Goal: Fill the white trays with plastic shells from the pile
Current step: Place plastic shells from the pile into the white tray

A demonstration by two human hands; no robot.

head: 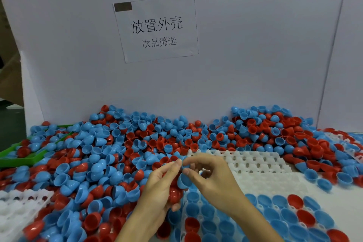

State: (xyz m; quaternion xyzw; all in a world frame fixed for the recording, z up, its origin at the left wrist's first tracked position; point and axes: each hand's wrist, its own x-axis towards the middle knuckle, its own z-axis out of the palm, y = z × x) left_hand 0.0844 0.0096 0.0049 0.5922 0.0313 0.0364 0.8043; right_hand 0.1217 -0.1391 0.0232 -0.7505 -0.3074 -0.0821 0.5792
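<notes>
Both hands meet over the near edge of the pile of blue and red plastic shells, which spreads across the table from the left edge to the right and backs onto a white board. Left hand is curled around red shells held in the palm, thumb and forefinger up at the top of the cluster. Right hand pinches a blue shell between thumb and fingers, right against the left hand's stack; the two hands touch at the fingertips. Directly below the hands lies the near white tray, most visible pockets filled with blue shells and a few red ones, open side up. A second white tray sits just behind it, pockets bare, its far edge buried under the pile. Another white tray at lower left, partly covered by shells. Green bin at left, half buried. Paper sign with printed characters is stuck on the board.
</notes>
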